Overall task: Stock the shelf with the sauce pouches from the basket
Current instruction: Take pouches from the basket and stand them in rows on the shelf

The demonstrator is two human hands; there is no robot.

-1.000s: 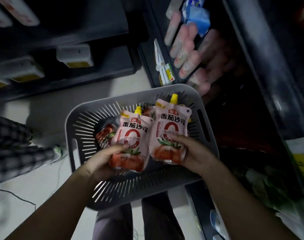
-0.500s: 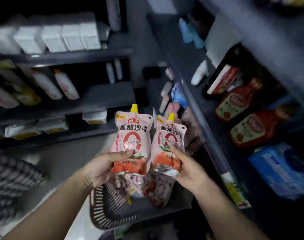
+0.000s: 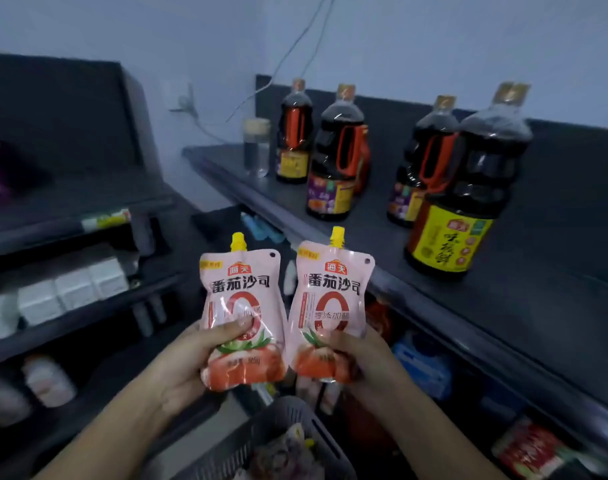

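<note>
Two pink tomato sauce pouches with yellow caps are held upright side by side in front of me. My left hand point(image 3: 188, 365) grips the bottom of the left pouch point(image 3: 242, 306). My right hand point(image 3: 361, 362) grips the bottom of the right pouch point(image 3: 332, 303). Both pouches hang just left of the front edge of the dark top shelf point(image 3: 503, 306). The grey slotted basket point(image 3: 288, 420) sits low between my forearms, with more pouches blurred inside it.
Several large dark soy sauce bottles point(image 3: 465, 188) and a clear jar point(image 3: 257, 147) stand on the top shelf. Lower shelves on the right hold red and blue packs. A second shelf unit on the left carries white boxes point(image 3: 74, 289).
Both hands have lifted the two pouches out of the basket, up to the level of the top shelf. My view has tilted upward, so the basket has dropped to the bottom edge.
</note>
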